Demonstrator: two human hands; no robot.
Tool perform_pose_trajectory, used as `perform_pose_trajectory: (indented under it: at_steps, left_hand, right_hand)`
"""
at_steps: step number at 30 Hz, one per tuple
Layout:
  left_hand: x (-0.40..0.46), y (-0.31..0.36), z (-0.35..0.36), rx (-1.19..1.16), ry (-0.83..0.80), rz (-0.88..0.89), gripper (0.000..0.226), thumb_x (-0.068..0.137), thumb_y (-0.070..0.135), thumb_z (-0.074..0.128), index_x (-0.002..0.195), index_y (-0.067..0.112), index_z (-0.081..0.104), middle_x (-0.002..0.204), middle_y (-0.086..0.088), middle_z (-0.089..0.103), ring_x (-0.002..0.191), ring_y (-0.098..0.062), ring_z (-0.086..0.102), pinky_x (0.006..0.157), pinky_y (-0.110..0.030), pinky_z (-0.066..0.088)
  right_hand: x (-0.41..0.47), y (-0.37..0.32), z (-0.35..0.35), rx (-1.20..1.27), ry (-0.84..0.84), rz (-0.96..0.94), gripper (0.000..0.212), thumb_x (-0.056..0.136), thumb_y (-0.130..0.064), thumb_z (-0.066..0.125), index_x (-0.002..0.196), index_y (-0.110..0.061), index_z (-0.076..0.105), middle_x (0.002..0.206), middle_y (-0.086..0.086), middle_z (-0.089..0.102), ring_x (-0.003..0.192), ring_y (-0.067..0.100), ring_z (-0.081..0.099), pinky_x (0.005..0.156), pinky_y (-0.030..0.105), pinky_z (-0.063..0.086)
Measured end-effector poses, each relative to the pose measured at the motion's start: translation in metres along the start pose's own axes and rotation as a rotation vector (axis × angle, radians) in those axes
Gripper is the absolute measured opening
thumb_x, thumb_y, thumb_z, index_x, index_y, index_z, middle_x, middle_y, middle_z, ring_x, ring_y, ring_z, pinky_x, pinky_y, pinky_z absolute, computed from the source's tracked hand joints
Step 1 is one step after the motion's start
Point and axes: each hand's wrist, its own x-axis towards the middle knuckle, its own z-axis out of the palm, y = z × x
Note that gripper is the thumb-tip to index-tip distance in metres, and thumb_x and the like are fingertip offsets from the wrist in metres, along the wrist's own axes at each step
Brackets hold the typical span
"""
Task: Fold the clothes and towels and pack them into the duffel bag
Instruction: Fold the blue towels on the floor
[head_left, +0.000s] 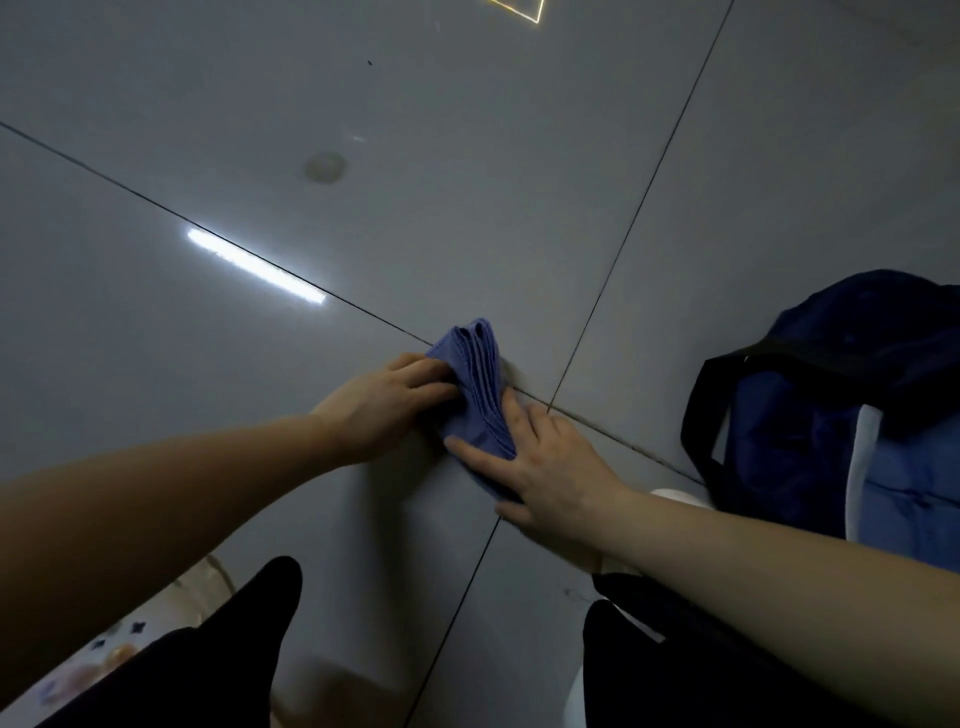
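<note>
A small purple-blue towel (475, 374), folded into several layers, lies on the grey tiled floor (467, 182) at the crossing of two grout lines. My left hand (384, 400) holds its left edge, with fingers curled onto the cloth. My right hand (540, 462) lies flat on the towel's near right side, fingers straight and pressing it down. The dark blue duffel bag (831, 415) stands open at the right, with black straps and light blue folded fabric (909, 499) inside.
My knees in black trousers (218, 654) are at the bottom of the view. A pale patterned cloth (93, 660) lies at the bottom left. A bright lamp reflection (254, 265) streaks the glossy tiles.
</note>
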Motion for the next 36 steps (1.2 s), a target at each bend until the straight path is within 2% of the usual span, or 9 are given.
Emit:
perform_pose_trajectory:
  at_steps: [4,7,11,16,20,23,29,33,36]
  left_hand:
    - [0.014,0.000,-0.009,-0.025,-0.023,-0.019,0.041,0.070,0.005,0.080,0.109,0.010,0.070,0.110,-0.013,0.067,0.093,-0.036,0.065,0.077,-0.038,0.055]
    - [0.021,-0.002,-0.022,-0.111,-0.130,-0.177,0.039,0.085,0.009,0.066,0.124,0.013,0.062,0.121,-0.010,0.062,0.109,-0.031,0.058,0.089,-0.035,0.047]
    - [0.029,-0.006,-0.042,-0.334,-0.248,-0.442,0.036,0.085,0.010,0.066,0.119,0.020,0.062,0.112,-0.002,0.067,0.100,-0.020,0.060,0.087,-0.033,0.048]
    - [0.026,0.012,-0.051,-0.822,0.039,-0.738,0.049,0.077,0.014,0.078,0.118,0.027,0.054,0.105,0.003,0.058,0.094,-0.014,0.059,0.073,-0.012,0.050]
    - [0.034,0.047,-0.065,-1.497,-0.088,-0.929,0.095,0.046,0.053,0.088,0.130,0.034,0.049,0.111,0.005,0.064,0.101,-0.016,0.065,0.083,-0.034,0.052]
    - [0.061,0.081,-0.067,-1.795,-0.188,-0.855,0.101,0.034,0.064,0.086,0.122,0.019,0.064,0.113,-0.005,0.069,0.100,-0.024,0.067,0.075,-0.036,0.055]
    - [0.161,0.156,-0.078,-1.642,0.211,-0.813,0.071,0.062,0.024,0.080,0.125,0.004,0.055,0.100,-0.015,0.068,0.080,-0.026,0.068,0.057,-0.028,0.053]
    - [0.215,0.221,-0.079,-1.434,0.101,-0.764,0.041,0.073,0.016,0.081,0.105,0.020,0.056,0.094,-0.004,0.065,0.074,-0.015,0.066,0.051,-0.024,0.052]
    - [0.245,0.257,-0.070,-1.198,-0.048,-0.719,0.054,0.078,0.031,0.077,0.121,0.026,0.044,0.102,-0.001,0.058,0.084,-0.016,0.061,0.065,-0.030,0.055]
  right_hand:
    - [0.000,-0.005,-0.007,0.043,-0.042,-0.079,0.074,0.098,-0.032,0.045,0.142,-0.050,-0.012,0.150,0.040,0.004,0.129,0.052,0.032,0.100,0.053,0.039]
    - [0.001,-0.001,-0.021,0.060,-0.117,-0.123,0.075,0.101,-0.017,0.034,0.139,-0.053,-0.020,0.152,0.036,-0.009,0.131,0.045,0.029,0.103,0.049,0.038]
    - [0.004,0.009,-0.042,0.102,-0.203,-0.182,0.067,0.100,-0.029,0.040,0.144,-0.056,-0.002,0.155,0.020,0.005,0.107,0.029,0.050,0.093,0.040,0.048]
    - [-0.009,0.020,-0.071,0.556,-0.223,-0.040,0.064,0.088,-0.021,0.044,0.138,-0.057,0.028,0.139,0.003,0.038,0.113,0.018,0.047,0.096,0.027,0.039]
    - [-0.050,0.032,-0.103,1.273,-0.039,0.101,0.065,0.081,0.000,0.050,0.118,-0.053,0.053,0.136,-0.023,0.048,0.124,-0.014,0.041,0.099,0.006,0.032]
    - [-0.087,0.044,-0.120,1.511,0.008,0.086,0.064,0.072,0.000,0.053,0.109,-0.050,0.068,0.128,-0.024,0.058,0.125,-0.006,0.047,0.103,0.014,0.038]
    - [-0.170,0.071,-0.117,1.369,0.335,0.322,0.038,0.081,-0.031,0.067,0.117,-0.039,0.056,0.114,-0.033,0.055,0.111,-0.009,0.053,0.087,0.013,0.045]
    - [-0.227,0.075,-0.086,1.308,0.596,0.498,0.040,0.088,-0.020,0.069,0.119,-0.038,0.051,0.117,-0.034,0.051,0.113,-0.011,0.048,0.086,0.011,0.042]
    - [-0.267,0.076,-0.070,1.290,0.709,0.641,0.038,0.092,-0.021,0.062,0.118,-0.046,0.051,0.118,-0.041,0.049,0.114,-0.017,0.043,0.091,0.014,0.040]
